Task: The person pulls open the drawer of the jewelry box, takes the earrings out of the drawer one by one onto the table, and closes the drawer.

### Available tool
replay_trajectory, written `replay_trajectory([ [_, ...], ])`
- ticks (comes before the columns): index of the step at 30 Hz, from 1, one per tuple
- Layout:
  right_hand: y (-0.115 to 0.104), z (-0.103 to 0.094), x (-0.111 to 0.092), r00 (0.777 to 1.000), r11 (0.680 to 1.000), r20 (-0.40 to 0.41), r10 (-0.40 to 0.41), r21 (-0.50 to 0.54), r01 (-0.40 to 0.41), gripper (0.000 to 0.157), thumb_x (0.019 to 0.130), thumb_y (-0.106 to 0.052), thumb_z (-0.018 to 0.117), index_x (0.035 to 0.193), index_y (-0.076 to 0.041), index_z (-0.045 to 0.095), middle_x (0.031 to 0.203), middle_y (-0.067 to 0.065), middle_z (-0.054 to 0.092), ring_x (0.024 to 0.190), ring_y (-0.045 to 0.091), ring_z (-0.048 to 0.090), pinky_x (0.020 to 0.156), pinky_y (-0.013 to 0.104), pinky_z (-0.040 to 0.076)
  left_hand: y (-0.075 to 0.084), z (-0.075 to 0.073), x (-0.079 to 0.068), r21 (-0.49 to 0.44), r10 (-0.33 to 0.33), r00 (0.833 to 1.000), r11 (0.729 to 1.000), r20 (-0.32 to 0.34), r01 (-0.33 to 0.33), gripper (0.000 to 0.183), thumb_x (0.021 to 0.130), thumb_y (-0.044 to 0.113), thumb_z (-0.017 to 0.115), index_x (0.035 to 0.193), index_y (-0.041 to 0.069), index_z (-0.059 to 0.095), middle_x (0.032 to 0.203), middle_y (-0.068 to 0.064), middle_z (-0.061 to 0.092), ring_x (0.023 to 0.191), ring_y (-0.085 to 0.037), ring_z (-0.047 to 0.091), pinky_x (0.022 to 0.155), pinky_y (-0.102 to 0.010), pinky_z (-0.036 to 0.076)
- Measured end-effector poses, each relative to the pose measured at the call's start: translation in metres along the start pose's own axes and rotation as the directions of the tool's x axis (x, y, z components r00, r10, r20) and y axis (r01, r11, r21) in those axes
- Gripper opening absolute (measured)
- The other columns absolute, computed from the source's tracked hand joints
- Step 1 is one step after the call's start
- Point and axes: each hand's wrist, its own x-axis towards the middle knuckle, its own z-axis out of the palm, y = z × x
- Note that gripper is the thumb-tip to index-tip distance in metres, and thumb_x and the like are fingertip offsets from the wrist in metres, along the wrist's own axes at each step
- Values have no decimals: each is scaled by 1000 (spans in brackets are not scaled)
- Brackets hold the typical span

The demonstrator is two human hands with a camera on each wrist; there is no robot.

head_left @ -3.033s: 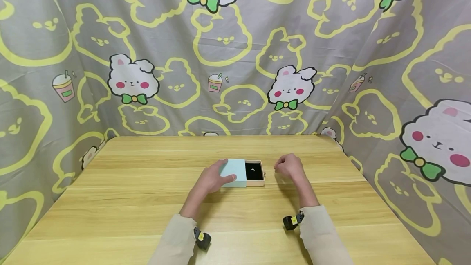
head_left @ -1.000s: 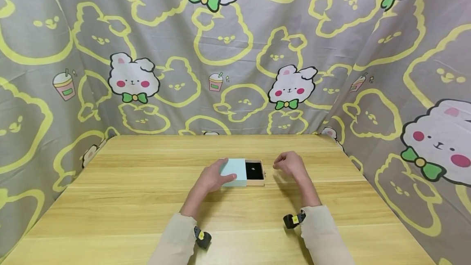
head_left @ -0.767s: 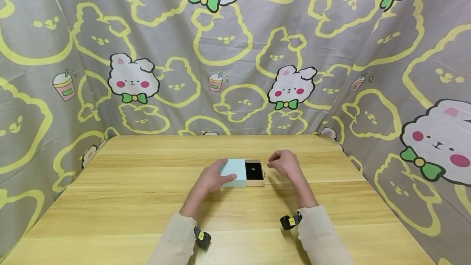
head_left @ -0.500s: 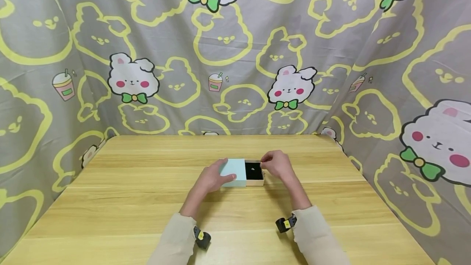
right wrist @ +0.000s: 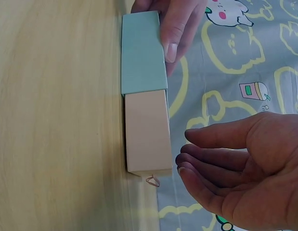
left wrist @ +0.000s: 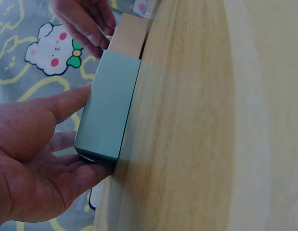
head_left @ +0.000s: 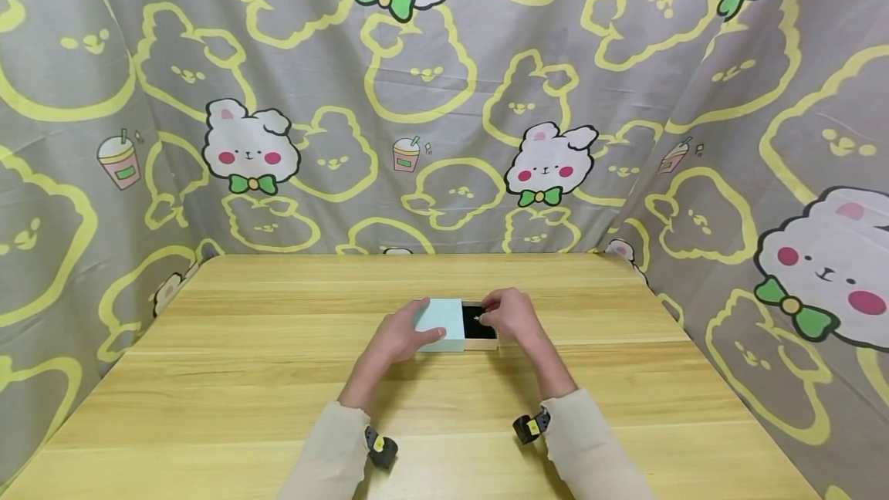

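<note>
A small sliding jewelry box lies on the table, its light blue sleeve (head_left: 446, 319) on the left and its pink drawer (head_left: 481, 345) pulled out to the right. Black padding (head_left: 472, 330) lines the drawer, and a tiny silvery piece of jewelry (head_left: 476, 318) sits on it. My left hand (head_left: 397, 335) grips the sleeve, with the thumb on the near side. Over the drawer's right part hovers my right hand (head_left: 515, 315), fingertips close beside the jewelry. In the right wrist view its thumb and bent fingers (right wrist: 201, 185) stand apart, with nothing visible between them.
A short loop pull (right wrist: 152, 181) sticks out from the drawer's end. The wooden table (head_left: 278, 392) surrounds the box, and a grey cartoon-print curtain (head_left: 333, 230) hangs behind it and at both sides.
My right hand has moved left from beside the box to over the open drawer, its thumb and fingers spreading apart. The left hand and the box have stayed in place.
</note>
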Motion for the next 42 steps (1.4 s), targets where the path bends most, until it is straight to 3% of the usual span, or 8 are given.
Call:
replay_trajectory([
  [9,-3,7,1,999,999,11,30,-25,-30,23,83,-5,75,106,2,77,91,10,78,89,26,73,80,38,59,0,-1,-1,1,2,1000,1000,1,-2,75,93,43,73,155,13,43,158,-17,44,144,-42,42,114,-57,39],
  [19,-3,15,3,999,999,6,36,-21,-36,30,86,-4,73,114,4,73,104,17,76,98,32,71,84,43,58,2,-2,-2,4,12,1000,1000,0,-12,75,93,42,73,154,12,44,157,-18,45,142,-42,44,113,-57,40],
  [29,-2,18,6,999,998,-8,47,-48,-48,23,85,-6,75,105,3,74,93,11,74,88,27,67,80,42,57,3,-1,0,3,12,1000,1000,-3,-12,74,93,41,74,154,12,44,156,-18,46,141,-42,45,113,-57,40],
  [42,-1,24,8,999,996,20,44,-73,-42,20,82,1,73,101,0,76,90,9,73,84,25,65,73,36,56,0,-2,-2,-14,5,1000,1000,-7,-5,74,93,42,73,154,13,44,157,-18,44,142,-42,44,113,-58,40],
])
